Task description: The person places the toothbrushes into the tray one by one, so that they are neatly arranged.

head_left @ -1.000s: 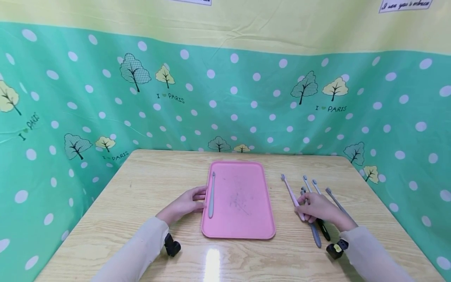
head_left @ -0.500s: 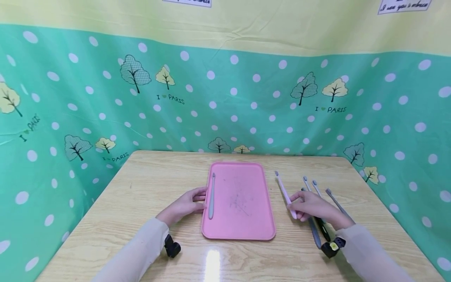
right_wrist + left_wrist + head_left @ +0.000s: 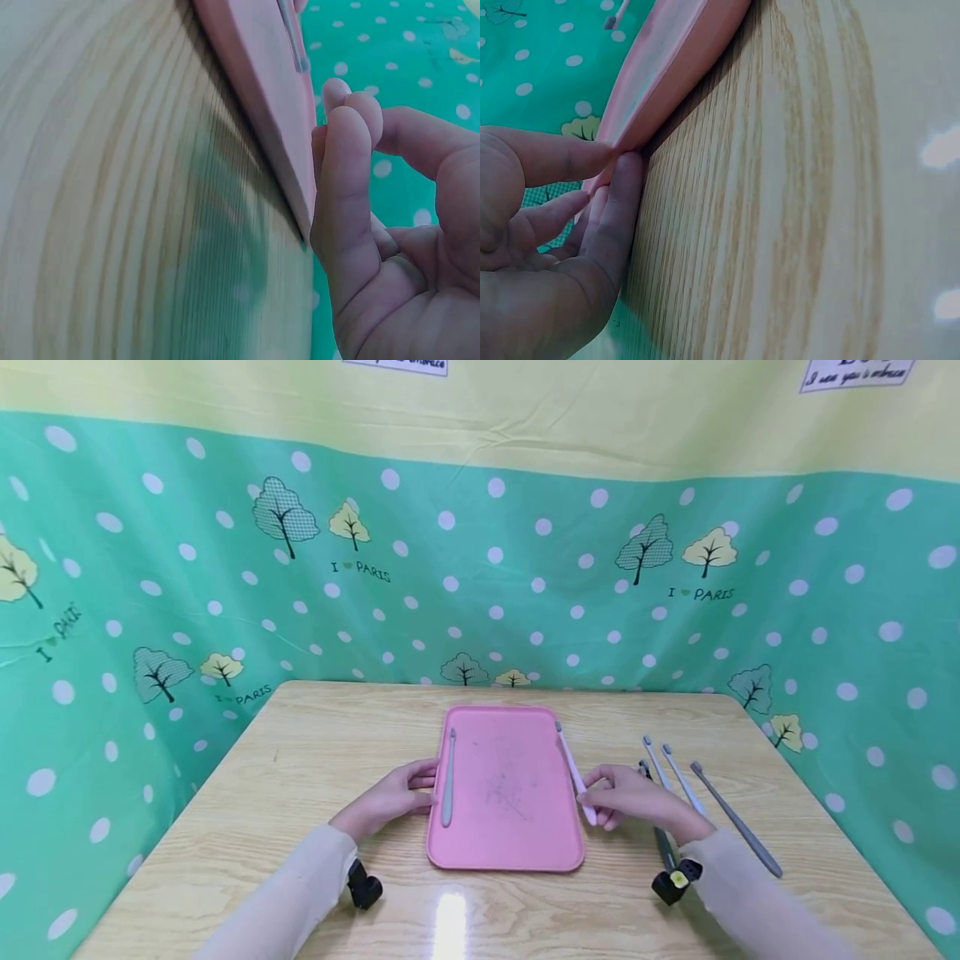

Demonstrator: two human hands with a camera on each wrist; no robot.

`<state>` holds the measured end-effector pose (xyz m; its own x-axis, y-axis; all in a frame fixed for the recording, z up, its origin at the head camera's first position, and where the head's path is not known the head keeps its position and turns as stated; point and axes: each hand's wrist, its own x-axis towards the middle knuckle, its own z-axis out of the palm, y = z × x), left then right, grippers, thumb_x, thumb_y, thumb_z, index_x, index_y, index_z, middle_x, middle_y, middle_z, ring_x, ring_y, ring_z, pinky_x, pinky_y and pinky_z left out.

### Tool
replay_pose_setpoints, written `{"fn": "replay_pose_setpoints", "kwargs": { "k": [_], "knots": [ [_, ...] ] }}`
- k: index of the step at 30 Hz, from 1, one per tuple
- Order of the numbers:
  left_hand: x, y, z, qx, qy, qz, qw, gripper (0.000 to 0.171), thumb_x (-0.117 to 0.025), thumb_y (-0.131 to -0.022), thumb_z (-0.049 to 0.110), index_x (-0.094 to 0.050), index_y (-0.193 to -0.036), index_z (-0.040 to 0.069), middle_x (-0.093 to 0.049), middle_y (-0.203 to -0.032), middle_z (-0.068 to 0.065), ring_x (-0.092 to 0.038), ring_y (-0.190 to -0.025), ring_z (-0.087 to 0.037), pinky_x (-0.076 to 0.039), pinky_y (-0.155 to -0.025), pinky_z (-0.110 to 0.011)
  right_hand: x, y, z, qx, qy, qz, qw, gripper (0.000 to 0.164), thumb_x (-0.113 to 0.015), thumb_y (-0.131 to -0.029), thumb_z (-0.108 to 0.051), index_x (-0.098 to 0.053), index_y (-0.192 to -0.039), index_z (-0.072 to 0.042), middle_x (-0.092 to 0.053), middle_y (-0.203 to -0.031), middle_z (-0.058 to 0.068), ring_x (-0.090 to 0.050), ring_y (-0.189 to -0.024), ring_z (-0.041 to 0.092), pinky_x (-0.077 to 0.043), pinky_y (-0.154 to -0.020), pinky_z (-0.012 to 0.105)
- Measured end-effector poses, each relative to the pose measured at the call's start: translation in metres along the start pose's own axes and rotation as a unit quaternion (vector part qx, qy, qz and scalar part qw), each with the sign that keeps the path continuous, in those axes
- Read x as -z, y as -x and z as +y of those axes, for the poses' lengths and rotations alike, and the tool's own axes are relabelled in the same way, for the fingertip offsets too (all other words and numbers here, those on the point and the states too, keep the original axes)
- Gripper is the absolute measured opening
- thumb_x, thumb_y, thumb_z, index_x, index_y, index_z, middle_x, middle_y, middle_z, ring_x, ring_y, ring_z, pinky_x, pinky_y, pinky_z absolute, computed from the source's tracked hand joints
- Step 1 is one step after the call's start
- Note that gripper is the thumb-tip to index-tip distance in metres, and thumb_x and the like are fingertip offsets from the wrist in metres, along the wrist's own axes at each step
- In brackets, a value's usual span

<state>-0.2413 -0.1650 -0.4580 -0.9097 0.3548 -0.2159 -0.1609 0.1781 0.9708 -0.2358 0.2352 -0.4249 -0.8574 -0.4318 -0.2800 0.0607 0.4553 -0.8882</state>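
Observation:
A pink rectangular tray (image 3: 510, 852) lies on the table with a grey toothbrush (image 3: 449, 785) along its left side. At the tray's left edge is my left hand (image 3: 390, 797); its thumb and fingers pinch the rim, as the left wrist view shows up close. My right hand (image 3: 630, 795) pinches a pale pink toothbrush (image 3: 572, 768) near the handle's lower end. This brush is held over the tray's right rim, head pointing away from me. In the right wrist view, the fingertips are pressed together beside the tray wall (image 3: 259, 97), and the held brush is mostly hidden.
Right of my right hand lie several toothbrushes: two with pale blue necks (image 3: 657, 762) (image 3: 682, 777), a grey one (image 3: 738, 822) and a dark one (image 3: 663, 845) partly under my wrist. A polka-dot curtain (image 3: 495, 568) hangs behind the table's far edge.
My right hand has lifted the pale pink toothbrush from beside the other brushes and carried it left to the tray's right rim. My left hand has stayed at the tray's edge.

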Motion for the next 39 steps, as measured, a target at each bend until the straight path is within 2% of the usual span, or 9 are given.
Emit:
{"fn": "replay_pose_setpoints", "kwargs": {
  "k": [6,11,21,29,35,39],
  "knots": [
    [-0.001,-0.002,0.001,-0.002,-0.002,-0.001,1.0000,0.069,-0.062,-0.092,-0.005,-0.032,-0.154,-0.002,-0.046,-0.142,-0.022,-0.052,-0.125,-0.033,-0.058,-0.095,-0.036,-0.016,-0.011,-0.009,0.020,-0.027,-0.036,0.999,0.039,-0.068,-0.095,-0.017,-0.051,-0.119,0.008,-0.066,-0.074,0.010,-0.062,-0.061,0.013,-0.060,-0.056,0.023],
    [-0.001,-0.002,0.000,-0.007,0.000,-0.005,1.0000,0.069,-0.062,-0.092,-0.005,-0.031,-0.154,-0.003,-0.045,-0.143,-0.023,-0.052,-0.125,-0.033,-0.057,-0.095,-0.037,-0.028,-0.020,-0.016,0.036,-0.031,-0.060,0.997,0.036,-0.069,-0.094,-0.015,-0.053,-0.116,0.008,-0.068,-0.081,0.012,-0.063,-0.064,0.014,-0.060,-0.056,0.024],
    [-0.001,-0.002,0.002,-0.004,0.001,-0.001,1.0000,0.070,-0.061,-0.090,-0.007,-0.031,-0.154,-0.003,-0.045,-0.143,-0.024,-0.050,-0.127,-0.036,-0.058,-0.095,-0.036,-0.057,-0.042,-0.033,0.039,-0.020,-0.066,0.997,0.035,-0.071,-0.093,-0.020,-0.056,-0.113,0.005,-0.070,-0.082,0.014,-0.067,-0.065,0.017,-0.063,-0.061,0.030],
    [-0.001,-0.005,-0.001,-0.004,0.004,0.003,1.0000,0.071,-0.062,-0.090,-0.008,-0.032,-0.154,-0.002,-0.046,-0.143,-0.022,-0.050,-0.128,-0.034,-0.057,-0.095,-0.036,-0.077,-0.056,-0.043,0.036,-0.031,-0.077,0.996,0.033,-0.072,-0.092,-0.018,-0.057,-0.111,0.004,-0.071,-0.082,0.016,-0.068,-0.064,0.017,-0.063,-0.060,0.031],
    [0.000,-0.004,-0.002,0.001,0.000,0.007,1.0000,0.070,-0.063,-0.090,-0.007,-0.034,-0.154,0.001,-0.047,-0.143,-0.021,-0.051,-0.127,-0.034,-0.057,-0.095,-0.036,-0.091,-0.071,-0.045,0.016,-0.042,-0.073,0.996,0.029,-0.072,-0.092,-0.015,-0.056,-0.107,0.003,-0.071,-0.081,0.018,-0.069,-0.063,0.018,-0.064,-0.061,0.033],
    [0.001,-0.004,-0.003,-0.006,0.005,-0.006,1.0000,0.070,-0.062,-0.091,-0.006,-0.031,-0.154,-0.003,-0.044,-0.144,-0.024,-0.050,-0.128,-0.035,-0.057,-0.096,-0.037,-0.100,-0.079,-0.048,0.002,-0.048,-0.071,0.996,0.028,-0.072,-0.091,-0.014,-0.056,-0.106,0.003,-0.071,-0.082,0.019,-0.070,-0.063,0.019,-0.064,-0.062,0.034]
  ]
}}
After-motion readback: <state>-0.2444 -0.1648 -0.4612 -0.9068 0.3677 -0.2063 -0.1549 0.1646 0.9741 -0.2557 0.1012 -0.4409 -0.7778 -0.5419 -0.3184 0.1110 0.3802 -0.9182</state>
